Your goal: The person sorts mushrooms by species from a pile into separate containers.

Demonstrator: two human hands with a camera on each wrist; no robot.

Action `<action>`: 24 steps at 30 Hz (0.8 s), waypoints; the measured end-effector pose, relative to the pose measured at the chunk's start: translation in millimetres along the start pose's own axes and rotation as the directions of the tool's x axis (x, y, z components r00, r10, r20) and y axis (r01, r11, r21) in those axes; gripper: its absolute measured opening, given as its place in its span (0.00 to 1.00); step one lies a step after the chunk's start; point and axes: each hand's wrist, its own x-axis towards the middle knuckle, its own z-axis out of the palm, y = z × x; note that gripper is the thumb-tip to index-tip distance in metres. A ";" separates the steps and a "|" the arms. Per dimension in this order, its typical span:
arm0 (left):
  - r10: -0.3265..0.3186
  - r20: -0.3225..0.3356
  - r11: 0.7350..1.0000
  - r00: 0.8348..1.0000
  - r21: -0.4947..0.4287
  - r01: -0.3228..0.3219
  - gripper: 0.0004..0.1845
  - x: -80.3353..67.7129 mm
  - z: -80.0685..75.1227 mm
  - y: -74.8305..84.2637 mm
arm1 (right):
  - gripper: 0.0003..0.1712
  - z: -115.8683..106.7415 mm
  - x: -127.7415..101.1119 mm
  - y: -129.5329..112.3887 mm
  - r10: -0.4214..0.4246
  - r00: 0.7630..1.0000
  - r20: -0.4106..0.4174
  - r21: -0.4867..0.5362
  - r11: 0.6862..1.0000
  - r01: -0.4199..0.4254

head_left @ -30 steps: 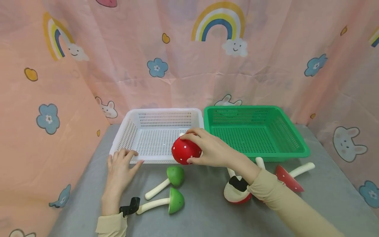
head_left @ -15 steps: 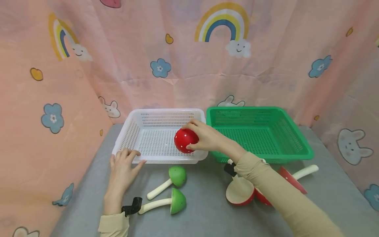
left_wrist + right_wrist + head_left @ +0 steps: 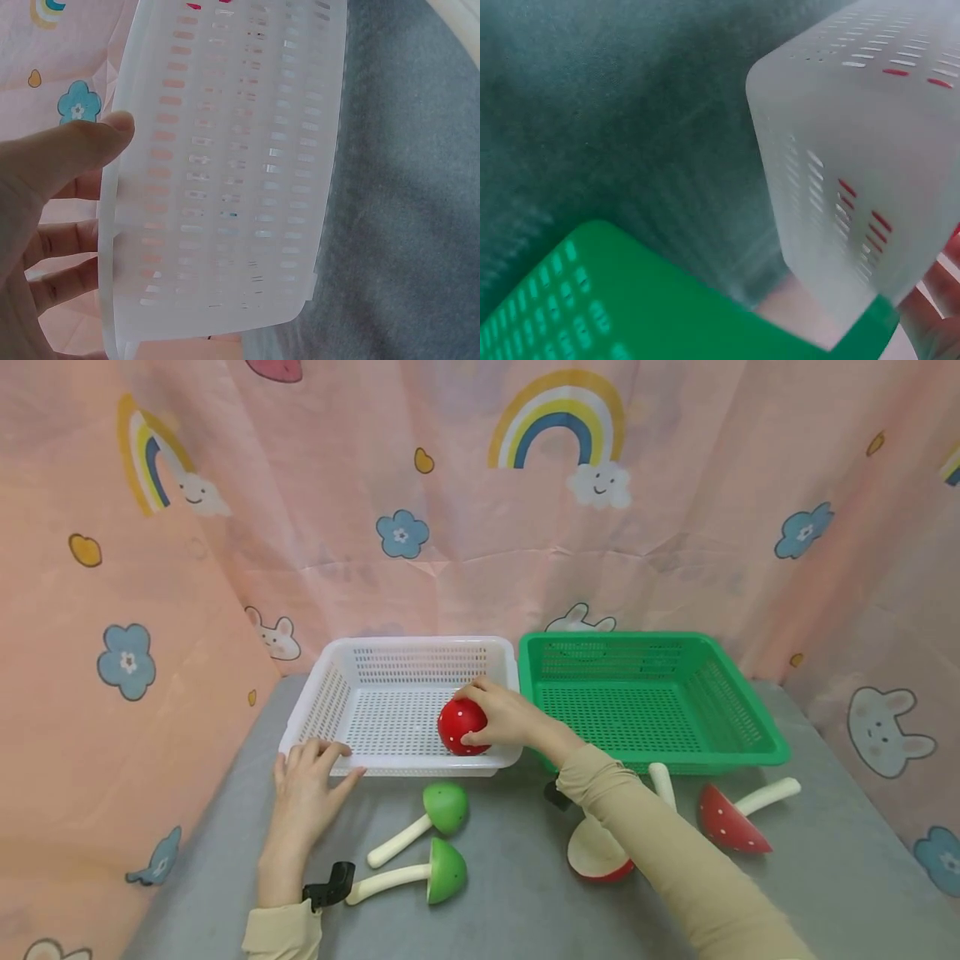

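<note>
Head view: a red spotted mushroom (image 3: 457, 727) is gripped by the right hand (image 3: 506, 715) inside the white basket (image 3: 405, 762), loosely clasped near-left by the half-spread left hand (image 3: 306, 787).

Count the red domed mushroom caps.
3: a held cap inside the white plastic basket; an underside-up cap partly behind the beige sleeve; a stemmed cap at right. The sleeve may hide another near a white stem.
</note>
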 end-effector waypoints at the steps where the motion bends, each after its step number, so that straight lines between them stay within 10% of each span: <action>1: -0.002 0.000 1.000 1.000 -0.001 0.002 0.14 -0.2 0.2 -0.4 | 0.38 1.9 1.4 0.0 -0.005 1.000 0.004 -0.008 1.000 0.005; 24: -0.031 0.033 1.000 0.999 0.006 0.031 0.15 -0.5 -0.4 -0.8 | 0.30 20.6 3.0 -2.6 0.024 0.997 0.078 -0.133 0.991 -0.014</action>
